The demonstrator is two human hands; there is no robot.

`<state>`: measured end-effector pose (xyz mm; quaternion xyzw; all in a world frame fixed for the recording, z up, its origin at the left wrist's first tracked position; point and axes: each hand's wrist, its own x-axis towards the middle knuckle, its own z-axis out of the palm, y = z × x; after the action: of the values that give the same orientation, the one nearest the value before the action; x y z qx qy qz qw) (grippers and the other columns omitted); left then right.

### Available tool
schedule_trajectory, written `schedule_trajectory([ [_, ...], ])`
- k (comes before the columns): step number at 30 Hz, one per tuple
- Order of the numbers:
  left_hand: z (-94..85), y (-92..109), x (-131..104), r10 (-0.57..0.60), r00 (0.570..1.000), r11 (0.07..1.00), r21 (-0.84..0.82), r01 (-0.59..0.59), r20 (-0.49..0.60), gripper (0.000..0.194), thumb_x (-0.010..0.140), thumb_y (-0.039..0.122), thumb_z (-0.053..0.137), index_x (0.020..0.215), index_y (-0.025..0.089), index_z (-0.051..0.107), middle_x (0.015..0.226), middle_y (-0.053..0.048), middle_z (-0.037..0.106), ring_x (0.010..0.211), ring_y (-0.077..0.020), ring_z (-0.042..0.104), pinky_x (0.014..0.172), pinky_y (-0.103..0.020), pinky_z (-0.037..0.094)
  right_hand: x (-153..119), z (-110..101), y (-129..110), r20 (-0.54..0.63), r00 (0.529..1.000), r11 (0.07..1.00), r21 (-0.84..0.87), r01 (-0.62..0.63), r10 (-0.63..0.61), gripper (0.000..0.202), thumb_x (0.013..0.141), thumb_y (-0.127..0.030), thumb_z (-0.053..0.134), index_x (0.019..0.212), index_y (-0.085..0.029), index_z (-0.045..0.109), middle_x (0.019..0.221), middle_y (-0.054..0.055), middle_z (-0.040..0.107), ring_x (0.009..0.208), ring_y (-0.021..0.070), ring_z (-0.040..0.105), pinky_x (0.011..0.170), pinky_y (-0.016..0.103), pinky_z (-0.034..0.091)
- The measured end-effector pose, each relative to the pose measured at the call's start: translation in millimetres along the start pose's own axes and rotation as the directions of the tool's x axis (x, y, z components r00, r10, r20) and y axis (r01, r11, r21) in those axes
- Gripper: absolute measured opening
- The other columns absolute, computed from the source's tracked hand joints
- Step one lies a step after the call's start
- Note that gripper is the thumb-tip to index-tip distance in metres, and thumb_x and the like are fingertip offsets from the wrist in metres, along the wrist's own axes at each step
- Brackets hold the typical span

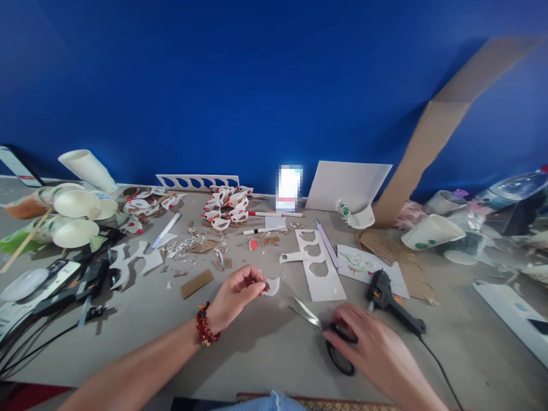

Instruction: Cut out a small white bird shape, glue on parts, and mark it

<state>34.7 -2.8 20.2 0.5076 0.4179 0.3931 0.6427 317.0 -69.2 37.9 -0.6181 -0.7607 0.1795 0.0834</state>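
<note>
My left hand (240, 288), with a red bead bracelet at the wrist, is closed in a pinch on a small white cutout (272, 287) with one curved edge. A tiny brown bit shows at the fingertips. Lower right, my right hand (363, 337) has its fingers closed around the black handles of the scissors (341, 348). Their blades are spread and point up and left toward the cutout, apart from it. A white sheet with cut-out holes (327, 285) lies beyond the scissors. Right of it rests a black glue gun (391, 299).
Several white bird cutouts with red parts (225, 208) are grouped at the back, near a lit phone (289, 188). A brown cardboard strip (196, 284) and scraps lie left of centre. Paper cups (77, 233) stand far left; a bird drawing (357, 262) lies at right.
</note>
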Motion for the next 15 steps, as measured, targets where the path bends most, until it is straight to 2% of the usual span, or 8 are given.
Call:
schedule_trajectory([
  [4, -0.8, -5.0, 0.7, -0.018, 1.0, 0.999, -0.027, 0.018, -0.005, 0.016, 0.08, 0.031, 0.063, 0.081, 0.016, 0.059, 0.079, -0.002, 0.061, 0.073, -0.0123, 0.057, 0.069, -0.023, 0.046, -27.2, 10.8, 15.7, -0.074, 0.997, 0.998, -0.056, -0.002, -0.003, 0.02, 0.081, -0.042, 0.06, 0.094, -0.028, 0.061, 0.095, 0.005, 0.068, 0.081, 0.0236, 0.068, 0.067, 0.032, 0.052],
  [8, -0.9, -7.6, 1.9, -0.014, 1.0, 0.999, -0.031, 0.014, -0.008, 0.015, 0.08, 0.03, 0.063, 0.08, 0.016, 0.059, 0.079, -0.002, 0.062, 0.072, -0.0117, 0.056, 0.069, -0.023, 0.046, -33.7, 11.2, 17.7, -0.107, 0.994, 0.997, -0.08, -0.007, -0.002, 0.016, 0.079, -0.038, 0.061, 0.09, -0.028, 0.063, 0.091, 0.005, 0.069, 0.081, 0.0241, 0.069, 0.066, 0.032, 0.053],
  [12, -0.1, -5.9, 2.3, -0.026, 1.0, 0.999, -0.035, 0.025, -0.011, 0.015, 0.081, 0.031, 0.062, 0.08, 0.016, 0.058, 0.082, -0.002, 0.064, 0.073, -0.0119, 0.057, 0.072, -0.024, 0.046, -32.6, 8.9, 27.0, -0.018, 0.991, 0.991, -0.015, -0.129, 0.129, 0.007, 0.074, -0.031, 0.06, 0.079, -0.026, 0.061, 0.079, 0.002, 0.068, 0.063, 0.0202, 0.065, 0.057, 0.03, 0.048],
  [15, -0.9, -3.4, 2.3, -0.028, 0.999, 0.999, -0.037, 0.026, -0.039, 0.018, 0.08, 0.032, 0.063, 0.078, 0.016, 0.057, 0.084, -0.003, 0.064, 0.071, -0.012, 0.057, 0.071, -0.025, 0.047, -30.3, 8.0, 37.8, 0.13, 0.975, 0.951, 0.231, -0.207, 0.181, 0.01, 0.075, -0.034, 0.058, 0.078, -0.025, 0.06, 0.063, 0.0, 0.062, 0.053, 0.0172, 0.057, 0.05, 0.027, 0.042],
])
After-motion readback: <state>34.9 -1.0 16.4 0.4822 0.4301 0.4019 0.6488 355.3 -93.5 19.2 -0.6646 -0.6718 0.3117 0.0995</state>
